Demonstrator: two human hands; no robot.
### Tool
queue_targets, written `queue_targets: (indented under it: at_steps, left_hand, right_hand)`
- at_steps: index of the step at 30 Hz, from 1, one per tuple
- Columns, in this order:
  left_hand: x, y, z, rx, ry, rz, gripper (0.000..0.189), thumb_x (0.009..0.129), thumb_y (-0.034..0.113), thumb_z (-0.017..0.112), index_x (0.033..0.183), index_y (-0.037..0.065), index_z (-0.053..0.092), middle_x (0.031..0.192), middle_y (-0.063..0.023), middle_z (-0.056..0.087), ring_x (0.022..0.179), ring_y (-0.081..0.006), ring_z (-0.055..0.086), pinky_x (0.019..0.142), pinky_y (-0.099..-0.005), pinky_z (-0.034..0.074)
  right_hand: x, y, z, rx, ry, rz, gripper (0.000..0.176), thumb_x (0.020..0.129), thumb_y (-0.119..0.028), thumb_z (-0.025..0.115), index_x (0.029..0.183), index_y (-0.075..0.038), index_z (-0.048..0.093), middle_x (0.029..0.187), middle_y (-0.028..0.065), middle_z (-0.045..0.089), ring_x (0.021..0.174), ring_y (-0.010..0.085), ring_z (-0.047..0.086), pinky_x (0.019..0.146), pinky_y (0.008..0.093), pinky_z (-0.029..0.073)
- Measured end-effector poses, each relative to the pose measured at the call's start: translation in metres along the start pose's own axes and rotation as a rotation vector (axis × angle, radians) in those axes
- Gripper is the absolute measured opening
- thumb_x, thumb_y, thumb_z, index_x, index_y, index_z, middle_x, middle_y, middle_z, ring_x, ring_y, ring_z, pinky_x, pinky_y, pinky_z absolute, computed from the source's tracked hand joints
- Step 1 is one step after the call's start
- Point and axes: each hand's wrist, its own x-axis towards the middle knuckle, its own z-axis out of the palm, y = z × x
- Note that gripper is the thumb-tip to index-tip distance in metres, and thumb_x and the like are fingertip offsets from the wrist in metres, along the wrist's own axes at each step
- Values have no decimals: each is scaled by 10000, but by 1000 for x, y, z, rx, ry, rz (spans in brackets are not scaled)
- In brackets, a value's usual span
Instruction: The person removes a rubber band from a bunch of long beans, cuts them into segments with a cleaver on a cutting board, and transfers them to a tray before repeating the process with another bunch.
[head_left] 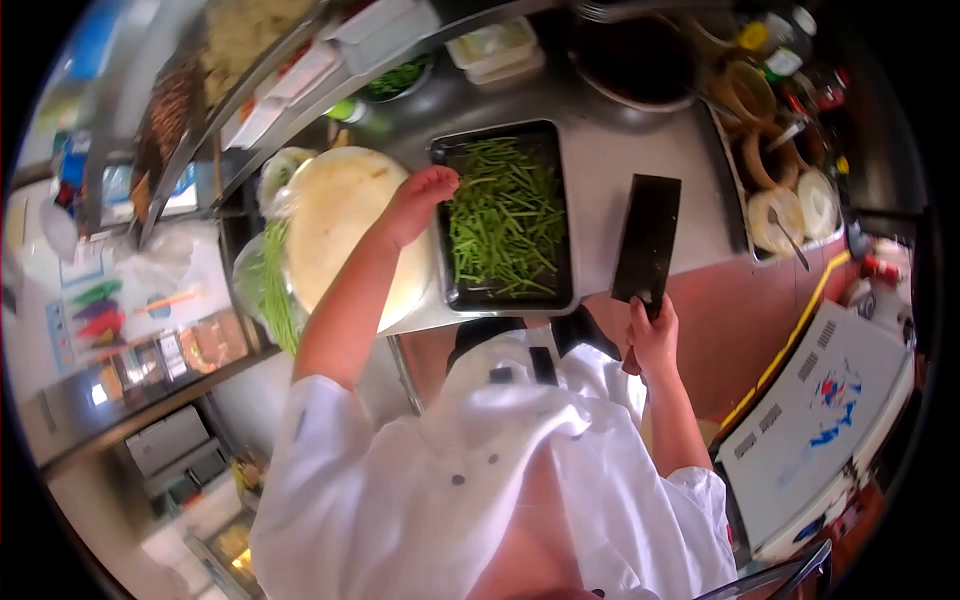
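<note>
My right hand (655, 338) grips a cleaver (648, 235) by its handle, with the broad dark blade pointing away from me beside the counter's front edge. My left hand (425, 200) is at the left rim of a dark rectangular tray (568, 265), its fingers curled in. Whatever those fingers hold, if anything, is hidden. Cut green stalks (505, 220) in short lengths cover most of the tray's bottom. Under my left forearm lies a round pale cutting board (345, 215). Long uncut green stalks (277, 285) lie at its left in clear plastic.
A large dark pan (640, 60) stands at the back of the steel counter (600, 150). At the right, a tray holds several seasoning containers (775, 220) and a spoon. Pale tubs (495, 48) and a bowl of chopped greens (398, 80) sit at the back, near a shelf edge.
</note>
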Motion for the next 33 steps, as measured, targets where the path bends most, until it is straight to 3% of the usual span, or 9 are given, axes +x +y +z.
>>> queue_targets:
  at_steps: [7,11,17,20,24,27,30,32,33]
  left_hand:
    - [-78,1,-122,-385,95,104,134,974,96,646,1099,95,693,976,11,673,930,-120,609,862,-292,475]
    - [-102,5,-230,-534,348,81,67,983,135,645,995,107,705,900,13,661,760,-108,559,723,-283,460]
    - [-87,-13,-408,-641,634,61,207,960,240,705,801,136,624,683,47,520,535,-78,392,485,-254,305]
    - [-69,-19,-461,-468,771,-69,230,919,200,710,741,142,577,633,53,458,490,-82,336,461,-269,264]
    - [-52,-46,-518,-543,576,-362,255,911,178,700,712,144,545,614,56,431,480,-82,329,445,-278,240]
    - [-75,-50,-529,-474,632,-171,276,907,171,689,697,147,512,608,53,399,468,-74,296,430,-283,204]
    - [-110,-75,-547,-373,577,-103,175,929,172,572,819,69,661,631,-21,554,515,-167,485,481,-352,396]
    - [-126,-126,-559,679,784,201,240,953,253,610,935,31,698,798,-93,726,751,-284,700,689,-422,556]
    - [-158,-106,-535,720,677,40,307,944,307,649,1009,11,691,933,-138,745,900,-328,710,802,-438,559]
  right_hand:
    - [-10,-9,61,-53,-71,-46,130,1008,-127,641,1037,-41,548,584,15,520,450,110,508,419,290,402]
    - [-37,-20,119,-160,-56,-96,127,1013,-145,650,1039,-48,570,583,16,523,447,104,485,408,284,374]
    - [-89,-14,221,-246,1,-53,157,1006,-161,653,1048,-34,571,596,31,548,458,119,510,422,292,400]
    - [-116,-17,272,-266,4,-32,176,995,-165,658,1065,-26,576,622,38,571,476,123,530,439,299,420]
    - [-156,-18,322,-315,-8,-5,184,988,-171,664,1047,-22,575,628,33,576,504,116,558,471,296,449]
    - [-163,-19,341,-366,-32,-32,200,981,-195,674,1014,-24,576,638,34,587,514,116,565,493,301,465]
    - [-165,-23,354,-429,-69,-40,231,976,-226,683,995,-21,579,650,38,597,523,105,572,495,296,464]
    - [-159,-20,364,-526,-75,-67,260,980,-258,677,992,-17,581,652,75,600,530,163,584,518,342,488]
    - [-151,-12,365,-529,-81,-72,260,980,-258,677,992,-17,581,652,75,600,530,163,584,518,342,488]
